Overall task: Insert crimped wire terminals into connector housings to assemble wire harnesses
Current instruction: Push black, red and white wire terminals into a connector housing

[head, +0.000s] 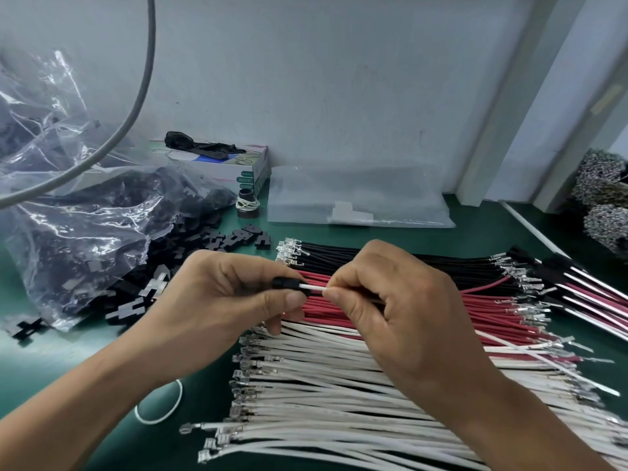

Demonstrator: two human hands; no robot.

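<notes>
The left hand (pixel 238 294) pinches the black housing (pixel 287 284) while the right hand (pixel 390 300) pinches the white wire (pixel 314 289) — axis level, pointing leftward into the housing.

Bright, even, cool light fills the scene, with white glare on the crumpled plastic bag (pixel 78 212) at left. Wide-angle distortion bends the edges, and the picture is slightly soft throughout.

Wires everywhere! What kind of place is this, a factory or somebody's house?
Most likely a factory workbench where wire harnesses get put together. Rows of white wires, red wires and black wires lie sorted on a green table, beside a plastic bag of black connector housings. The left hand holds one housing.
</notes>
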